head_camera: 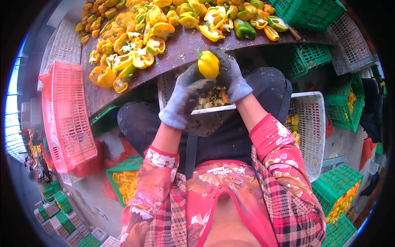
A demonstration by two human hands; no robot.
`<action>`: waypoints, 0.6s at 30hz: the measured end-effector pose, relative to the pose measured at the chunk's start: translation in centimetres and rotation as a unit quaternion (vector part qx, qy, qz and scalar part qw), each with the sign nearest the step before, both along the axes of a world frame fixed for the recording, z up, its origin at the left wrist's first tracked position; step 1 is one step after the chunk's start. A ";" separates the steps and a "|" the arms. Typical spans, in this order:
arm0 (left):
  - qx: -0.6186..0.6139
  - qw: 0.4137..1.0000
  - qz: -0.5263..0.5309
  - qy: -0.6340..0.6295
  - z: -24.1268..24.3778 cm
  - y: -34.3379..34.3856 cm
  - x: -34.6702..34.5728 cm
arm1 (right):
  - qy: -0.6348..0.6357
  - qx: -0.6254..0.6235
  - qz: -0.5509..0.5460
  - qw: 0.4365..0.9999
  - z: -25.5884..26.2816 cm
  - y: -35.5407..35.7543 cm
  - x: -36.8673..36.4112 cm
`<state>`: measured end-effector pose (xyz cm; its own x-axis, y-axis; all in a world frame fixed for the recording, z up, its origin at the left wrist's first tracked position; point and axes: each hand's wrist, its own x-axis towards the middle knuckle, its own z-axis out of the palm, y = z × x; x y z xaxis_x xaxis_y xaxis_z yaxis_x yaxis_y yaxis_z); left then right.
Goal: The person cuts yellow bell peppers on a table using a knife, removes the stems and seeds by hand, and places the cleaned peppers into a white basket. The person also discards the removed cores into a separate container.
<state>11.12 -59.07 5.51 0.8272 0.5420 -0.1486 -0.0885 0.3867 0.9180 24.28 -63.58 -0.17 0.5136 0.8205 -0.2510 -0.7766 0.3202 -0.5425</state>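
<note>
A whole yellow bell pepper [208, 64] with a green stem is held between my two gloved hands, above the table's near edge. My left hand [192, 88] grips it from the left and below, thumb towards me. My right hand [229, 72] closes on its right side, with the fingers partly hidden behind the pepper. Both gloves are pale at the cuff and dark with dirt over the fingers. Below, between my knees, a white plastic crate [213, 109] holds pepper cores and scraps.
Halved yellow peppers [143, 57] and a green pepper [243, 29] lie on the dark tabletop [172, 55]. A brown handle [293, 32] lies at the right. Beside me stand a pink crate [72, 114], a white crate [311, 136] and a green crate of peppers [112, 169].
</note>
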 end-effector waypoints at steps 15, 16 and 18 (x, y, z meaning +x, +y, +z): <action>0.079 0.994 0.025 0.068 -3.5 -1.3 3.9 | -0.070 -0.105 0.007 0.992 -1.5 -1.5 1.9; 0.110 0.990 0.038 0.074 -3.5 -1.3 4.2 | -0.059 -0.089 0.012 0.994 -1.3 -1.5 1.8; 0.083 0.991 0.006 0.105 -2.4 -1.0 4.0 | -0.040 -0.054 0.034 0.997 -0.4 -1.8 1.8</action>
<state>15.08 -60.07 3.07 0.7803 0.5836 -0.2249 0.1083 0.2282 0.9676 26.05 -65.40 -0.57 0.4793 0.8249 -0.2997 -0.7470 0.2042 -0.6327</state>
